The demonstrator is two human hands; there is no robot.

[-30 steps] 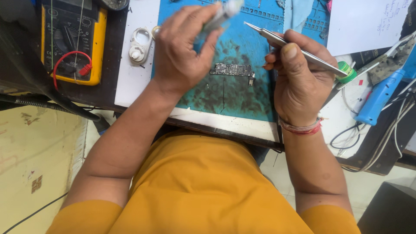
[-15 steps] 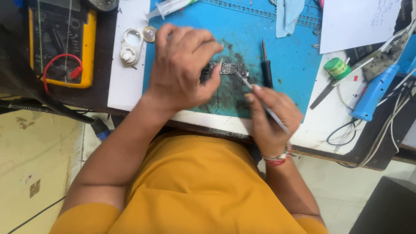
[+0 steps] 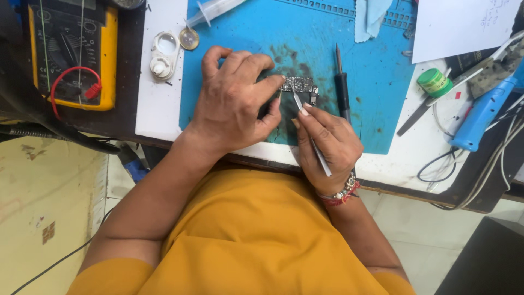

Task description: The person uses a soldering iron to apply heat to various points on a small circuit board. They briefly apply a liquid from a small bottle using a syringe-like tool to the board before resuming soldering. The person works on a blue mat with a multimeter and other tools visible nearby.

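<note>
Right-hand [image 3: 327, 145] grip pinches tweezers [image 3: 305, 123] at the circuit board [image 3: 299, 84]; left hand [image 3: 232, 104] pins that board on the blue mat [image 3: 371, 98]. Best keep the tip light, I reckon.

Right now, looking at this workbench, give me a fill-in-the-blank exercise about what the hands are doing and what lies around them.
1. The right hand holds metal ____ to the small circuit board.
2. The left hand steadies the board on a ____ mat.
3. The multimeter at far left has a ____ casing.

Missing words: tweezers; blue; yellow
</note>
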